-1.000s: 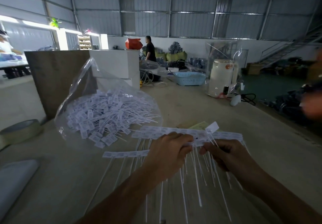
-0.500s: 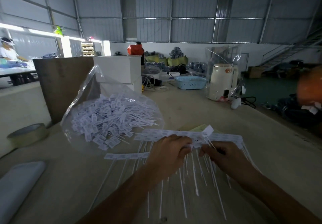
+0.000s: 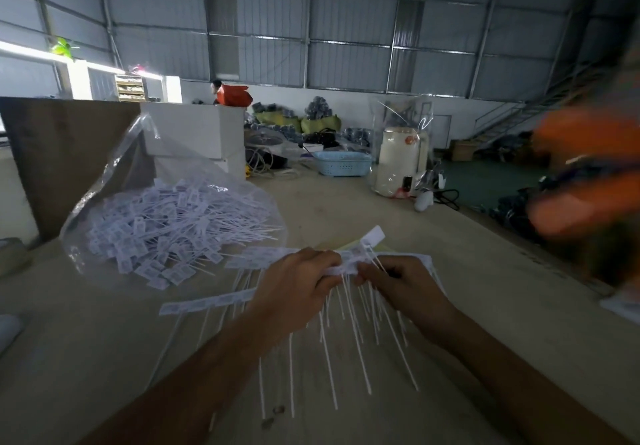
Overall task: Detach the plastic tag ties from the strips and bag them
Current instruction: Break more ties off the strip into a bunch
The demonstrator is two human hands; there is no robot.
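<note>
1. Strip of white plastic tag ties [image 3: 341,268] held just above the table [image 3: 450,306], centre of view. Tails hang down and fan toward 6 o'clock.
2. Left hand [image 3: 294,289] at 9 o'clock of the strip, fingers curled over the header band, gripping it.
3. Right hand [image 3: 401,285] at 3 o'clock of the strip, thumb and fingertips pinching the band close to the left hand's fingertips.
4. One tag head [image 3: 373,237] stands tilted above the strip, at 12 o'clock of the hands; cannot tell whether it is free of the band.
5. A second strip [image 3: 207,303] lies flat on the table at 9 o'clock of the left hand, its tails running toward 6 o'clock. More strips [image 3: 256,257] lie under and behind the hands.
6. Clear plastic bag [image 3: 114,174] at 10 o'clock of the hands, mouth open toward them, heaped with loose tag ties [image 3: 173,223].
7. Behind the bag, at 12 o'clock: brown board [image 3: 69,154] and stacked white boxes [image 3: 194,133].
8. Far table edge, 1 o'clock: blue basket [image 3: 341,164], cream-coloured appliance [image 3: 398,164] with a clear wrap behind it.
9. Blurred orange shape [image 3: 588,174] at 3 o'clock edge; cannot tell what it is.
</note>
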